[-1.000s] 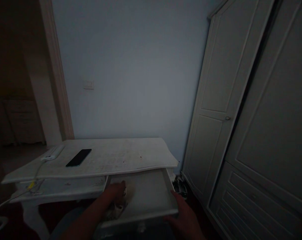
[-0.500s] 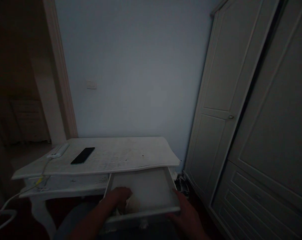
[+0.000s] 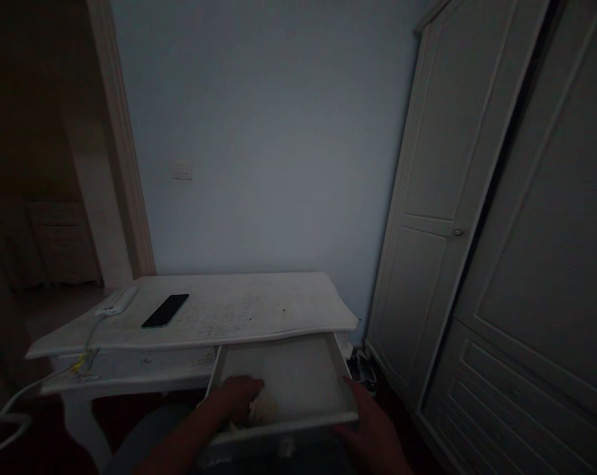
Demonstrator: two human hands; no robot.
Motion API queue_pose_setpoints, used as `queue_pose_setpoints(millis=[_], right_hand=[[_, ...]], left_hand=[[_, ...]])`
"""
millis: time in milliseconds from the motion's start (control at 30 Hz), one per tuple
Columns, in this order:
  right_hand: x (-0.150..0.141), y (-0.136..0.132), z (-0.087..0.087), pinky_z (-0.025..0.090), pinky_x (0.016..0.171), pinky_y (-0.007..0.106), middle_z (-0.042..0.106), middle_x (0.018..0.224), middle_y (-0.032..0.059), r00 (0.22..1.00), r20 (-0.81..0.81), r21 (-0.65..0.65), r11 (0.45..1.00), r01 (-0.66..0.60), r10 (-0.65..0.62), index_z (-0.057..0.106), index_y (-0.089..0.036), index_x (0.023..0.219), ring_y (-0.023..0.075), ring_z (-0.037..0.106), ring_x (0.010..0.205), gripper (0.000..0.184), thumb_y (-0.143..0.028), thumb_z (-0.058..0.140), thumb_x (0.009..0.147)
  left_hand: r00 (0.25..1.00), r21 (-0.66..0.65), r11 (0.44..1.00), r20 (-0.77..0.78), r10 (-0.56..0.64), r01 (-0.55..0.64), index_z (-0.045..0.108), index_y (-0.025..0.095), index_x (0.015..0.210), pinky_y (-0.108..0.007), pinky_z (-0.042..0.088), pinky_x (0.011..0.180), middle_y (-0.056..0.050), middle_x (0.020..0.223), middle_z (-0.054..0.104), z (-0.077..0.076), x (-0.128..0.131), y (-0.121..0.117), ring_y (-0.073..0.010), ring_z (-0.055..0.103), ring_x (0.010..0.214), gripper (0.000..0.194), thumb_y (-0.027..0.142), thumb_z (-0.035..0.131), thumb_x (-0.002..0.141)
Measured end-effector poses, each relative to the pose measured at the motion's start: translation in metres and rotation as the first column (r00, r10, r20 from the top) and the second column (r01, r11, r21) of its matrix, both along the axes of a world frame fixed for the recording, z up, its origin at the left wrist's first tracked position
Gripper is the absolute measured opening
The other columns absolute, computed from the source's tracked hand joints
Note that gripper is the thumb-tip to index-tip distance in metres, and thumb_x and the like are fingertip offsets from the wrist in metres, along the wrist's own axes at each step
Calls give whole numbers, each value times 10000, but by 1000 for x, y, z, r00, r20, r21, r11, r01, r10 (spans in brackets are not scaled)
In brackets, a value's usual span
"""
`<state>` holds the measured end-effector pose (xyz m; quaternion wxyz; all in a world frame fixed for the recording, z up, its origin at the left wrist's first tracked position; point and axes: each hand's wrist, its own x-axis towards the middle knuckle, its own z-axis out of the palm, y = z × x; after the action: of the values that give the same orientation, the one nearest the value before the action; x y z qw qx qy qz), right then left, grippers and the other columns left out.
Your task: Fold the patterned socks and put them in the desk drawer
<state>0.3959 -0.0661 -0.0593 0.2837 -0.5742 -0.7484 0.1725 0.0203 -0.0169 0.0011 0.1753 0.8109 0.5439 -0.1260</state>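
A white drawer (image 3: 322, 376) is pulled out from the right part of a worn white table (image 3: 258, 293). My left hand (image 3: 241, 394) reaches into its front left corner, fingers curled down over a pale, crumpled piece that looks like a cloth (image 3: 264, 406). Part of that cloth is hidden under the hand, and dim light blurs its edges. At the drawer's front right corner is my right hand (image 3: 370, 422), fingers along the side wall and thumb at the front panel, closed on it.
A black phone (image 3: 165, 311) and a white power strip (image 3: 117, 301) with a cable lie on the tabletop's left side. A wardrobe (image 3: 427, 251) stands at right. Dark shoes (image 3: 361, 369) sit on the floor beside the table. A doorway opens at left.
My left hand has shifted slightly within the drawer's front left corner, and a bit more of the pale cloth shows. My right hand stays on the drawer corner. The view has tilted slightly.
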Motion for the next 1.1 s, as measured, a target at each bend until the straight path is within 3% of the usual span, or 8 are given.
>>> queue_pose_setpoints(millis=[133,233,333,533,833,1100], right_hand=[[2,1,-3,467,1161,434,545,1600,144,1000,19,-36,999,2,-2,461,-246,1616,374,568,1423,993,-738,733,798],[3,1,-3,441,1184,412,532,1611,147,1000,27,-61,998,10,-8,460,-228,1617,360,545,1448,1010,-746,734,793],[2,0,-1,450,1174,403,535,1610,136,1000,14,-54,999,3,-2,460,-244,1616,353,554,1440,1003,-734,747,789],[2,1,-3,438,1189,425,532,1615,137,1000,-19,-38,999,-8,7,478,-253,1608,372,544,1447,1011,-730,771,766],[2,2,-2,453,1181,444,556,1596,132,1000,-10,-39,999,19,-19,506,-259,1587,382,555,1437,972,-615,806,734],[3,2,-4,442,1186,436,541,1608,129,999,27,-51,998,21,-20,479,-263,1606,367,547,1445,960,-644,773,776]], left_hand=[[1000,46,999,-13,-3,3,579,289,1429,-518,502,1108,-141,1502,620,2,-4,-4,-396,572,1399,927,372,852,547],[999,94,995,-43,27,-23,524,272,1506,-578,481,1117,-170,1559,557,0,-7,-6,-431,519,1442,989,362,816,566],[995,110,992,-75,70,-62,477,240,1565,-617,510,1063,-209,1519,584,-6,-10,-4,-464,614,1335,1052,342,806,571],[993,70,995,-88,75,-68,458,259,1592,-544,529,1061,-188,1506,617,-20,-14,3,-434,658,1297,1143,335,857,524],[997,105,993,-55,51,-45,441,267,1604,-505,490,1115,-159,1525,610,-16,-15,-1,-397,615,1357,1131,339,874,561],[980,263,946,-12,200,-189,484,242,1575,-535,516,1058,-200,1506,592,-1,-11,7,-416,640,1304,963,286,826,676]])
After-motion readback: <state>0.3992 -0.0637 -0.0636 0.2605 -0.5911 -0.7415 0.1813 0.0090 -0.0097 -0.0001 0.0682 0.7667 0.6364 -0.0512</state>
